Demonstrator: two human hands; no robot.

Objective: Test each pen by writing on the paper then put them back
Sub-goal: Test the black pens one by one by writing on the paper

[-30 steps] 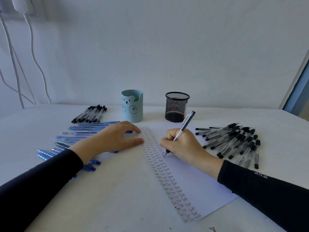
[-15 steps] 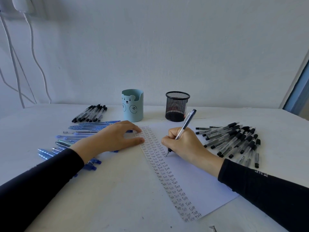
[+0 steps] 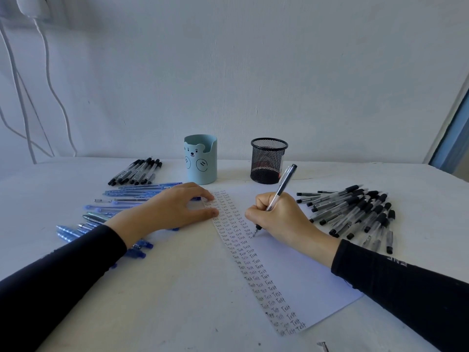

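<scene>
Paper point(image 3: 299, 280): the handwritten word "Test" repeats in dark ink along the left edge, three to a row, in a band from the far end to the near corner. The far rows are small and only partly legible. A fourth entry, too incomplete to read, lies by the tip of the pen point(image 3: 281, 189). Right sleeve point(image 3: 406, 288): short white lettering, seen upside down, illegible. Blue pens point(image 3: 142, 191): print on the barrels, too small to read.
</scene>
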